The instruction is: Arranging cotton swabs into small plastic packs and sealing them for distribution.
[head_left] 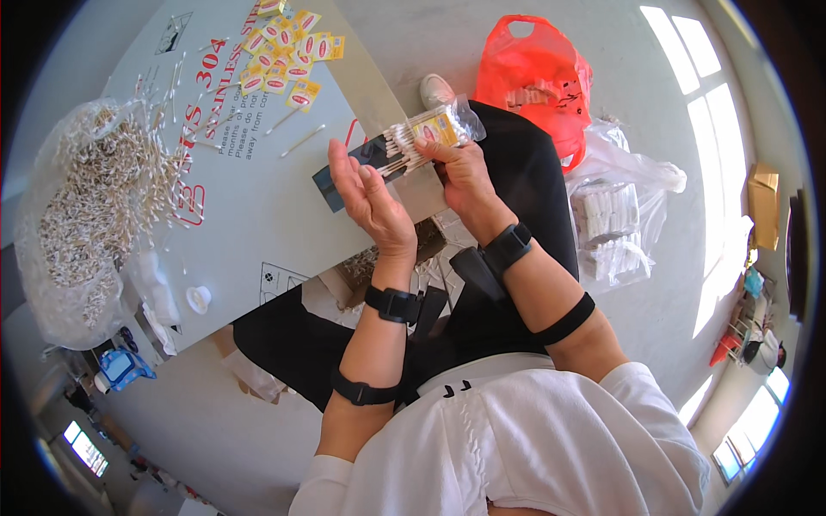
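My right hand [471, 176] grips a small clear bag of cotton swabs [404, 142] over the table's right edge. White swab heads stick out of the bag's left end, and a yellow card [436, 129] shows through the plastic. Close by on the left, my left hand [372, 202] is raised with its fingers stretched out, holding nothing. Whether its fingertips touch the swab ends I cannot tell. Under the hands, a dark flat strip [331, 191] lies at the table edge. Farther off on the table are scattered yellow cards [280, 56] and a few loose swabs [303, 140].
A large clear bag heaped with cotton swabs [103, 198] covers the table's left side, near a white round lid [198, 299]. Below the table edge sits a cardboard box [353, 279] with swabs. A red plastic bag [525, 64] and a clear bag of packs [609, 215] stand at my right.
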